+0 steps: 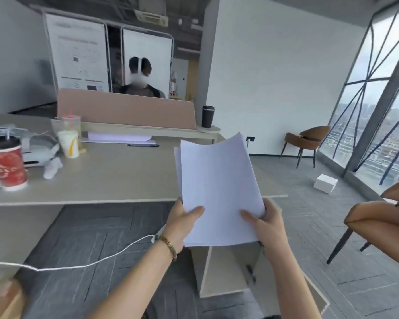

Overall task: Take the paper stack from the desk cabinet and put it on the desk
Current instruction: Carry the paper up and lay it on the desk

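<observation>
**Paper stack held in both hands above the counter's corner**

The paper stack [219, 189] is in the air, gripped at its lower edge by both hands [226, 217]. The left hand [182, 217] clasps the lower left side, thumb pressed on the top sheet and fingers curled beneath. The right hand [266, 221] closes on the lower right corner in the same way, thumb on top. The sheets stand tilted away from the person, their upper edge bowing slightly, and they overlap the right front corner of the counter [106, 176] in the view without resting on it.

Below the hands sits the open desk cabinet [219, 270], its pale inside panels visible. A bracelet [169, 246] circles the left wrist, and a white cord [78, 264] trails from it to the left.

On the counter's left side stand a red paper cup [8, 164] and a white McDonald's cup [69, 143], with crumpled tissue [52, 166] between them. A black tumbler [207, 116] stands at the far end, beside a pink divider screen [127, 111]. A white box [325, 183] lies on the floor near the window.
</observation>
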A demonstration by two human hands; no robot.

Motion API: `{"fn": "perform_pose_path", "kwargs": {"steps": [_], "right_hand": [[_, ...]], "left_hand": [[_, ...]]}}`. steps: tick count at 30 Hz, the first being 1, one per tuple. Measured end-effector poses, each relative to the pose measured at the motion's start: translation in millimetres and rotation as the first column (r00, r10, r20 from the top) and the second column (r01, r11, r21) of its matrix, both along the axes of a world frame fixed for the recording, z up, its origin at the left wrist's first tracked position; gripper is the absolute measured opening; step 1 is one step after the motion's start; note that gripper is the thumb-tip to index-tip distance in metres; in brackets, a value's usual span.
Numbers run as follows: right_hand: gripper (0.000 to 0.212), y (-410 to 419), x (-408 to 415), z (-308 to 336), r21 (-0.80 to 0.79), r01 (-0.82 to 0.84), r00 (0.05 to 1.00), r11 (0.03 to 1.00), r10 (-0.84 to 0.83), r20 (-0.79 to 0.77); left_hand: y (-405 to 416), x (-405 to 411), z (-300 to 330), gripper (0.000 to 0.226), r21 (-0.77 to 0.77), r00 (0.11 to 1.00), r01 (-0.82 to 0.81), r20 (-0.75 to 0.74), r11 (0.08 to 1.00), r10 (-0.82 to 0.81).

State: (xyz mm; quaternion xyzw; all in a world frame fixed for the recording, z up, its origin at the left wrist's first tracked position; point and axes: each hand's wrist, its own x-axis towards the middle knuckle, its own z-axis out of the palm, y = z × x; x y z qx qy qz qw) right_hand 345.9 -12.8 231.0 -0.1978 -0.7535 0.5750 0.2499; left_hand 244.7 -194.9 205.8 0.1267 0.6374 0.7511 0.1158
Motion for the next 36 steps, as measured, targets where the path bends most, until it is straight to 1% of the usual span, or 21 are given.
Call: {"fn": "perform_pose_path", "kwargs": {"steps": [3, 5, 9, 11, 14, 17, 20, 22, 27, 30, 32, 36], "right_hand": [[0.028, -4, -36, 5, -0.024, -0.078, 0.997, 0.997, 0.077, -0.019], [0.033, -2, -66, 5, -0.054, -0.115, 0.993, 0.992, 0.114, -0.021], [0.04, 7, -138, -2, -0.198, -0.212, 0.976, 0.957, 0.216, -0.003], [0.036, 11, -178, -8, -0.24, -0.268, 0.958, 0.933, 0.283, 0.031], [0.022, 18, -237, -16, -0.262, -0.345, 0.927, 0.901, 0.372, 0.058], [0.017, 25, -294, -18, -0.285, -0.365, 0.92, 0.886, 0.39, 0.034], [0.027, 33, -336, -20, -0.317, -0.355, 0.928, 0.879, 0.373, -0.005], [0.032, 36, -354, -21, -0.311, -0.346, 0.934, 0.885, 0.355, -0.026], [0.034, 39, -369, -23, -0.198, -0.332, 0.943, 0.922, 0.321, -0.085], [0.03, 38, -368, -17, -0.106, -0.333, 0.941, 0.937, 0.322, -0.101], [0.029, 36, -365, -11, -0.075, -0.314, 0.947, 0.946, 0.306, -0.101], [0.039, 34, -364, -6, -0.073, -0.289, 0.954, 0.954, 0.281, -0.108]], "left_hand": [[-12, -29, 7, 0.039, -0.012, 0.997, -0.057, -0.045, 0.998, 0.056], [-15, -52, 9, 0.038, -0.037, 0.992, -0.088, -0.089, 0.995, 0.085], [-20, -112, 2, 0.037, -0.064, 0.987, -0.127, -0.111, 0.99, 0.119], [-25, -149, -3, 0.037, -0.057, 0.985, -0.155, -0.09, 0.986, 0.149], [-31, -203, -13, 0.035, -0.045, 0.98, -0.189, -0.065, 0.981, 0.186], [-33, -247, -24, 0.039, -0.047, 0.979, -0.186, -0.093, 0.981, 0.181], [-28, -275, -35, 0.042, -0.061, 0.979, -0.169, -0.121, 0.984, 0.161], [-23, -286, -39, 0.043, -0.06, 0.976, -0.175, -0.141, 0.983, 0.166], [-10, -304, -39, 0.042, -0.047, 0.968, -0.189, -0.177, 0.981, 0.178], [-6, -314, -37, 0.04, -0.052, 0.967, -0.223, -0.139, 0.973, 0.215], [-3, -317, -33, 0.035, -0.049, 0.963, -0.252, -0.107, 0.967, 0.246], [5, -319, -25, 0.025, -0.059, 0.957, -0.278, -0.101, 0.959, 0.272]]}}
